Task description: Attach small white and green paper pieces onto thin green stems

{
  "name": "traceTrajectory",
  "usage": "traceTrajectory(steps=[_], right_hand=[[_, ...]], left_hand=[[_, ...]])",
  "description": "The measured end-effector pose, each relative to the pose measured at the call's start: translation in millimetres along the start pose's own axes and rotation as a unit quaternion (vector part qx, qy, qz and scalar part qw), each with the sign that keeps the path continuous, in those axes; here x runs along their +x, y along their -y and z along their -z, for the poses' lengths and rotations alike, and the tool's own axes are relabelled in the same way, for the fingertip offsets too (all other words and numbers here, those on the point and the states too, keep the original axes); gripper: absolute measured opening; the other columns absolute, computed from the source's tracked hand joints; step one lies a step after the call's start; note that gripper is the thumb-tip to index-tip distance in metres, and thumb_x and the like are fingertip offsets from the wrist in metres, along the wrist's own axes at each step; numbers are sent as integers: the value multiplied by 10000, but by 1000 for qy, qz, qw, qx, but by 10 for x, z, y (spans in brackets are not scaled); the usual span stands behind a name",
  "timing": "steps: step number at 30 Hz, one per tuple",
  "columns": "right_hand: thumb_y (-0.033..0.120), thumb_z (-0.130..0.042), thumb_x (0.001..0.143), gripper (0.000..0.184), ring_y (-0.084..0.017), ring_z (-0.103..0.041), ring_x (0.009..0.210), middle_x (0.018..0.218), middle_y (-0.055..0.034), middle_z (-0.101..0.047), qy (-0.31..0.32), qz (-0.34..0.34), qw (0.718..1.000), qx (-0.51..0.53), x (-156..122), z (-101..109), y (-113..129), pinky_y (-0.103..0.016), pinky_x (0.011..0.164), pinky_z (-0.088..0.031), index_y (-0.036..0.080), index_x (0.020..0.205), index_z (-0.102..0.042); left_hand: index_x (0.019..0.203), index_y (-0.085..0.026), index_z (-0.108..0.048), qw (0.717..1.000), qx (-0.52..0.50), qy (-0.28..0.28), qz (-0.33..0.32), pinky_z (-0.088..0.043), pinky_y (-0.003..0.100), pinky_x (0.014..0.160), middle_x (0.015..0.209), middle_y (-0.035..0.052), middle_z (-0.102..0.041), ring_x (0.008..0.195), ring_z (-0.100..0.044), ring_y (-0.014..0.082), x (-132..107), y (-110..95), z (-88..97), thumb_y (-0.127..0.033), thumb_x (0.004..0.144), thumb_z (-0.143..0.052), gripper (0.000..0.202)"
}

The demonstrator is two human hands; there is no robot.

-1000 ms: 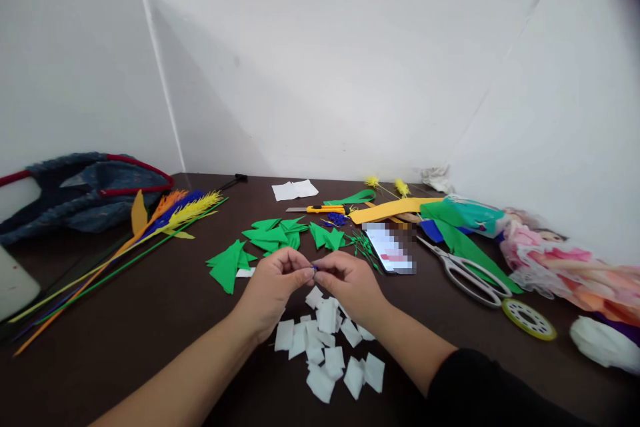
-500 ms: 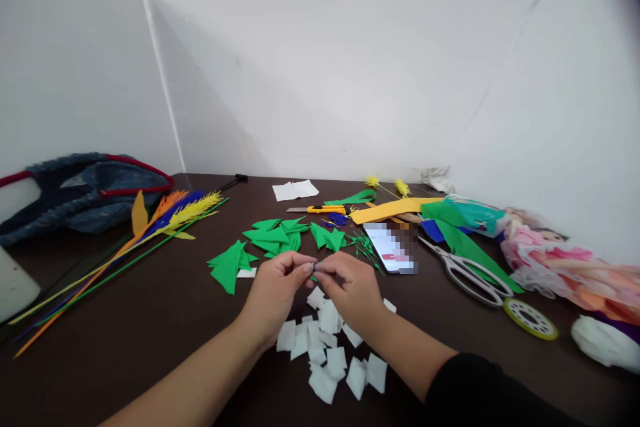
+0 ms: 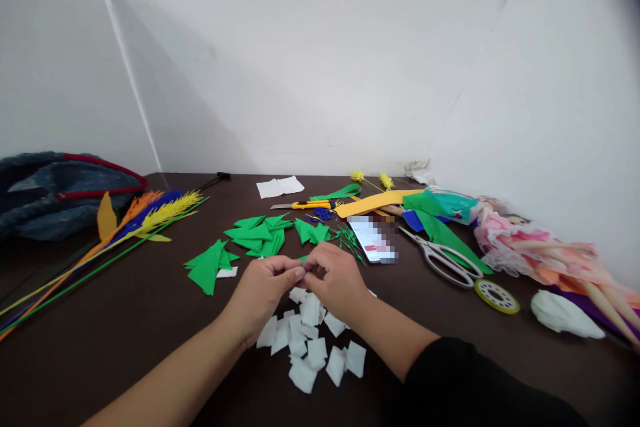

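Observation:
My left hand (image 3: 264, 287) and my right hand (image 3: 336, 280) meet fingertip to fingertip above the table's middle. Both are closed in a pinch around something tiny that I cannot make out, and a sliver of green shows just behind the fingers. Below them lie several small white paper squares (image 3: 302, 373), loosely scattered. Beyond the left hand are piles of cut green crepe paper pieces (image 3: 257, 235). Behind the right hand sit thin green twisted strips (image 3: 349, 240) and a small heap of blue bits (image 3: 321, 214).
A phone (image 3: 369, 240), scissors (image 3: 445, 261), a tape roll (image 3: 497, 297) and dolls (image 3: 530, 240) are on the right. A yellow cutter (image 3: 310, 205) with its blade out lies at the back. Long-stemmed paper stalks (image 3: 125, 227) and a denim bag (image 3: 65, 193) are on the left.
The view has turned slightly right, so everything sits further left. Both hands stay together in a pinch, with the right fingers shifted a little over the left fingertips.

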State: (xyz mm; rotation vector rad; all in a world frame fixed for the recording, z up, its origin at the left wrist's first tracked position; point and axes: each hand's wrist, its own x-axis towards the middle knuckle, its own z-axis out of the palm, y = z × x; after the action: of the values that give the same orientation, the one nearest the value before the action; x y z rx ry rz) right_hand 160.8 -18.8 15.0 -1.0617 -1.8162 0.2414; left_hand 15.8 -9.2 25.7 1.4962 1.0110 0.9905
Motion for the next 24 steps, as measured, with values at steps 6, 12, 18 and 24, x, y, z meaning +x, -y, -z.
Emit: traceTrajectory(steps=[6, 12, 18, 24], right_hand=[[120, -561, 690, 138, -128, -566, 699, 762, -17, -601, 9, -34, 989, 144, 36, 74, -24, -263, 637, -478, 207, 767, -636], [141, -592, 696, 140, -133, -580, 725, 744, -12, -616, -3, -74, 980, 184, 46, 79, -21, -283, 672, -480, 234, 759, -675], [165, -645, 668, 125, -130, -558, 697, 733, -5, -580, -5, -54, 986, 156, 19, 16, -17, -270, 636, -472, 248, 749, -691], [162, -630, 686, 159, -135, -572, 710, 777, -9, -608, 0, -17, 994, 104, 5, -17, -64, -269, 629, -478, 261, 795, -689]], left_hand=[[793, -139, -652, 990, -136, -24, 23, -465, 302, 738, 710, 43, -679, 670, -622, 154, 56, 73, 6, -264, 672, -642, 174], [818, -137, -612, 988, -155, 8, 30, -468, 310, 767, 722, 34, -674, 668, -636, 145, 47, 69, -10, -227, 700, -616, 150], [906, -164, -507, 989, -140, 41, -4, -455, 281, 713, 670, -3, -651, 669, -624, 132, 9, 46, -31, -220, 738, -580, 192], [960, -182, -442, 993, -108, 34, -17, -440, 280, 709, 669, -10, -639, 676, -609, 131, -18, 44, -10, -201, 765, -535, 217]])
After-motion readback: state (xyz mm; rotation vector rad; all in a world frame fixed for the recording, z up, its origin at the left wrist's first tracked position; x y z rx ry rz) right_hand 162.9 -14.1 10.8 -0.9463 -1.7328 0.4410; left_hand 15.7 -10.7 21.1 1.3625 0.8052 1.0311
